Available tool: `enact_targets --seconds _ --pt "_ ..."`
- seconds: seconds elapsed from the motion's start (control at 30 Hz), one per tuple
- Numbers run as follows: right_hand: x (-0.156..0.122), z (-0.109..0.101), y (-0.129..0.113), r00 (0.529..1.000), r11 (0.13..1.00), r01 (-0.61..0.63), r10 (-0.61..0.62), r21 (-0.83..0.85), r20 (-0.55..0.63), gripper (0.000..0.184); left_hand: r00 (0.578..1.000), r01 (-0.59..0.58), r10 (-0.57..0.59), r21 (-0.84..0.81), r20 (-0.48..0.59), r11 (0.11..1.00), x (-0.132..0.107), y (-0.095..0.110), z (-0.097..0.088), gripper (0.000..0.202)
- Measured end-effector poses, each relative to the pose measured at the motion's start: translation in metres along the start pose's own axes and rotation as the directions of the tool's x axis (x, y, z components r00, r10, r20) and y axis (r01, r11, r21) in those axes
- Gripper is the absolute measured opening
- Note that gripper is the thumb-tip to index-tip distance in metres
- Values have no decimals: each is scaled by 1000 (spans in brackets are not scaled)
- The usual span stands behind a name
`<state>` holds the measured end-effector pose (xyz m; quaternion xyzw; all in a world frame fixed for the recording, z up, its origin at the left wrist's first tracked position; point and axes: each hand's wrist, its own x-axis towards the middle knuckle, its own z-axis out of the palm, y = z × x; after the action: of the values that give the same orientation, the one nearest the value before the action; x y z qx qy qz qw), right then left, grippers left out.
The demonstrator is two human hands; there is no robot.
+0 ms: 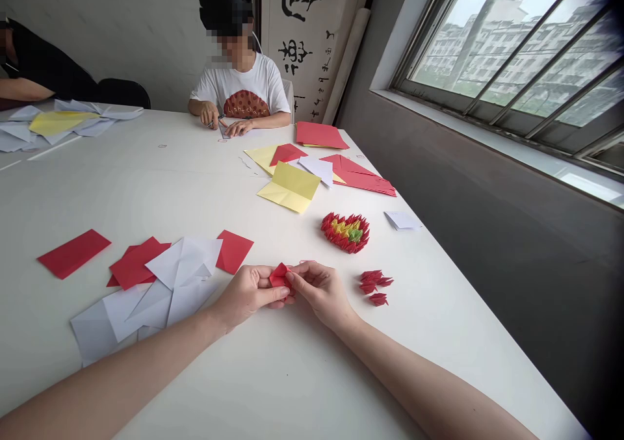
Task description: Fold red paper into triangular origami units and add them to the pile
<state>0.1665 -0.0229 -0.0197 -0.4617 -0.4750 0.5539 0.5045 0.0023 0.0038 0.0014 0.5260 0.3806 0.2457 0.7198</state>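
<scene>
My left hand (246, 292) and my right hand (319, 288) meet over the white table (273, 375), both pinched on a small folded red paper piece (279, 275). Just right of my right hand lie a few small folded red units (374, 286). Beyond them sits a heart-shaped origami model (346, 231) of red, yellow and green units. To the left of my left hand lies a pile of white sheets (160, 290) mixed with red sheets (135, 263).
A single red sheet (73, 252) lies far left. Yellow folded paper (290, 187) and red sheets (361, 175) lie mid-table, a white slip (402, 220) near the right edge. A person in a white T-shirt (240, 89) works at the far end. Another person's arm (24, 89) is at the upper left.
</scene>
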Motion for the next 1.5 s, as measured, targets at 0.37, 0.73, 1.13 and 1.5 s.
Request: enact_targets --seconds 0.37,0.73,1.13,1.5 --pt "-2 5 -2 1000 1000 -3 3 14 16 21 998 -51 50 9 29 999 0 2 0 10" --pt "-3 8 -3 1000 999 7 -6 36 -30 21 998 -37 37 0 47 999 1 0 1 10" --pt "-3 6 2 998 998 56 -56 7 -19 23 999 -11 11 -18 32 1000 1 -1 -1 31" --pt "-4 7 -1 999 997 46 -46 63 -3 25 999 -1 1 -7 43 1000 2 0 -2 23"
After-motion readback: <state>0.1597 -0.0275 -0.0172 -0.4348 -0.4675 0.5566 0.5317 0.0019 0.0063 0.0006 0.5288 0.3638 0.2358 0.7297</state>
